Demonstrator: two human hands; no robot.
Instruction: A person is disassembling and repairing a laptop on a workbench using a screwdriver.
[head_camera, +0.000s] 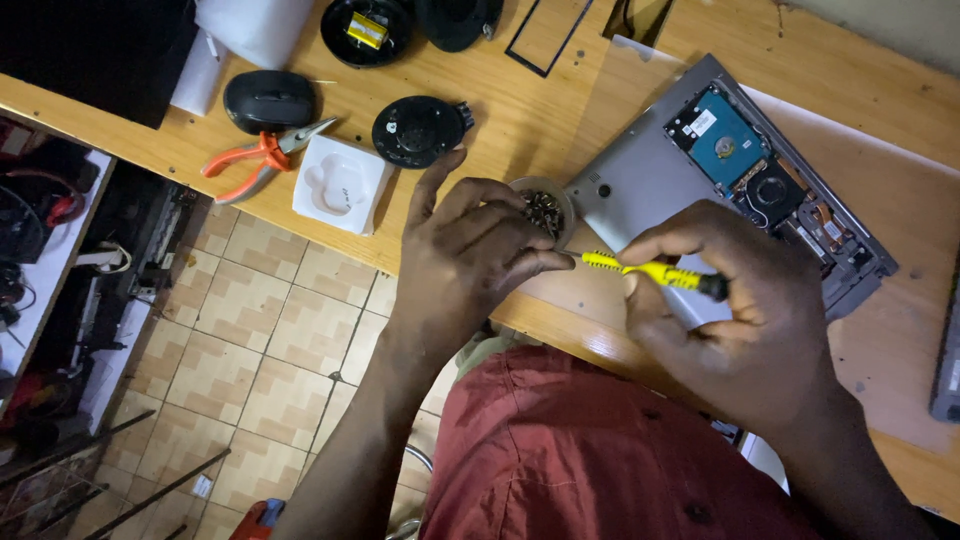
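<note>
A yellow-handled screwdriver (650, 272) lies level in our right hand (735, 320), fingers clasped round its grip, tip pointing toward nine o'clock. Our left hand (465, 265) pinches at that tip, just beside a small round dish of screws (545, 208) on the wooden bench (520, 120). At two o'clock from our hands sits an opened grey laptop (660, 170); at ten o'clock, orange-handled pliers (255, 160) and a black mouse (268, 100).

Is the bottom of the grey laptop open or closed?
Open: the grey laptop lies without its cover, with the blue hard drive and fan exposed.
</note>
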